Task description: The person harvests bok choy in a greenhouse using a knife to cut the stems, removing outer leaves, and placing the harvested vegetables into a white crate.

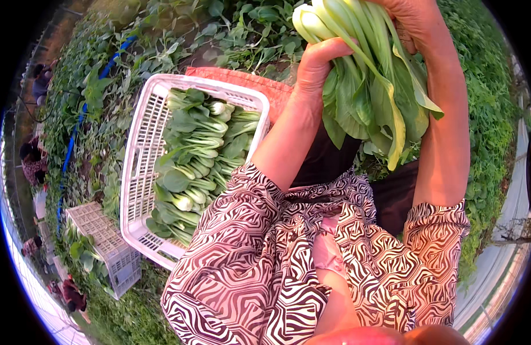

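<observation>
A bunch of bok choy (369, 90) is held up before me, pale stalk bases toward the top of the view and green leaves hanging toward my body. One outer leaf (398, 129) has yellowed. My left hand (319, 62) grips the bunch from the left, its thumb across the stalks. On the other side, my right hand (414, 21) holds the upper right part of the stalks; its fingers are partly hidden and cut off by the view's edge. To my left stands a white plastic crate (138, 164), with rows of bok choy (192, 159) packed inside.
A red woven sack (248, 82) lies beside the crate's far end. Another plastic crate (97, 226) stands farther left, near leafy greens. A blue hose (71, 146) crosses the plants. Several people (32, 161) are at the far left. Dense green plants (481, 108) grow on my right.
</observation>
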A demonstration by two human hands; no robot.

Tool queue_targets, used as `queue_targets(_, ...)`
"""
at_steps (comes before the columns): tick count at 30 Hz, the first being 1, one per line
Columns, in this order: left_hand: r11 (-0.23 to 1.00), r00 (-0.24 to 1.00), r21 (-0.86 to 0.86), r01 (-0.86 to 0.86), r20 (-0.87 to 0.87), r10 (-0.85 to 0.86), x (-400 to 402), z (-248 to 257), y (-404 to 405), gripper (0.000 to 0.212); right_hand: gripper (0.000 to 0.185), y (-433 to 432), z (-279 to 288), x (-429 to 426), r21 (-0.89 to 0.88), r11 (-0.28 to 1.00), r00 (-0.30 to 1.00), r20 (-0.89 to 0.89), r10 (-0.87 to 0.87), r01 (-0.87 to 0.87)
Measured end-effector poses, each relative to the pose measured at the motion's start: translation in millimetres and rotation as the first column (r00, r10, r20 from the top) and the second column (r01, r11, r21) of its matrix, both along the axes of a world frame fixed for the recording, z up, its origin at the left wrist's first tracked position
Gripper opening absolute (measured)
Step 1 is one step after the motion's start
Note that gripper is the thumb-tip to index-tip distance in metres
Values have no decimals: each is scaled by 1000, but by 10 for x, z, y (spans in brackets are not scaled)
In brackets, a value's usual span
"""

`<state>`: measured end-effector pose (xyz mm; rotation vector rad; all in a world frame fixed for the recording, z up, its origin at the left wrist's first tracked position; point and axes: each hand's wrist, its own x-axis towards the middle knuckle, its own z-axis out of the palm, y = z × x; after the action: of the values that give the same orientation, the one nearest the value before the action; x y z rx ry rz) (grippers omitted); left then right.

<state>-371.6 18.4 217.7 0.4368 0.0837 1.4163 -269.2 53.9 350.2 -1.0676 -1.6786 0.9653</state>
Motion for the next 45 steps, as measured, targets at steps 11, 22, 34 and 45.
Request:
queue_targets(11, 971, 987, -194, -142, 44, 153, -1044, -318, -867, 47, 21, -271, -325, -950, -353, 875, 911, 122, 394, -331)
queue_targets(22, 937, 975, -283, -206, -142, 171, -1331, -964, -1246, 76, 24, -84, -1060, -1047, -674, 484, 789, -251, 561, -558)
queue_targets(34, 746, 789, -285, -601, -355, 500, -2657, -1418, -1424, 60, 22, 208, -1331, -478, -597, 659, 859, -488, 155, -458)
queue_targets(45, -212, -5, -19, -977, -994, 111, -3348, -2498, -548, 49, 22, 112, -1218, -143, -639, 733, 927, -374, -30, -234)
